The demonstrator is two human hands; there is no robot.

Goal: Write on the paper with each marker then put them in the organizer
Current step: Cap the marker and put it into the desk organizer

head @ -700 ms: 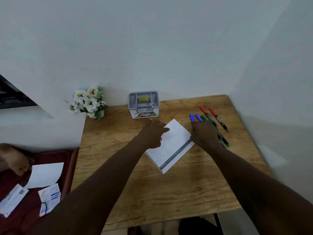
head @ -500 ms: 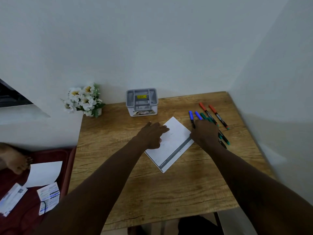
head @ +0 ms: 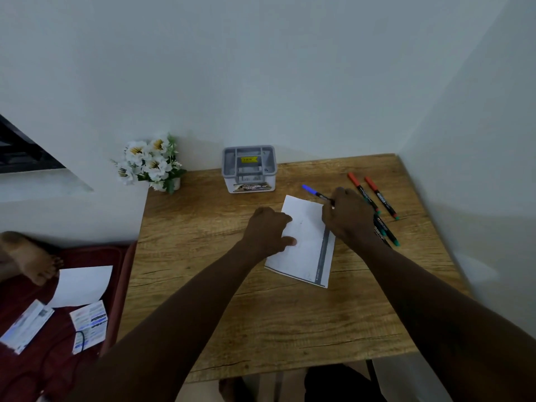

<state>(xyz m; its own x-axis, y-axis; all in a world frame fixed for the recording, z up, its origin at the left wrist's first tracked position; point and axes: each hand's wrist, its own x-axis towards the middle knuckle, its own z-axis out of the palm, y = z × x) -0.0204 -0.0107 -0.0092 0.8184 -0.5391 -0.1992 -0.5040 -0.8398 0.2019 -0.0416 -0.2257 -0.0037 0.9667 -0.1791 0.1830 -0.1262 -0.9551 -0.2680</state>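
Right hand (head: 349,217) gripping a blue-capped marker (head: 314,192) over the white paper sheet (head: 307,245), left hand (head: 268,232) pressing the sheet's left edge — grey plastic organizer (head: 249,168) sitting beyond, red-capped markers (head: 372,195) lying to the right on the wooden table (head: 290,320).

Blue marker (head: 314,192) in right hand (head: 349,217), left hand (head: 268,230) on paper (head: 307,245).

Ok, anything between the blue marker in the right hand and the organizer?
Nothing visible. Only bare table lies between the blue marker in the right hand and the organizer; the paper and left hand sit nearer, off that line.
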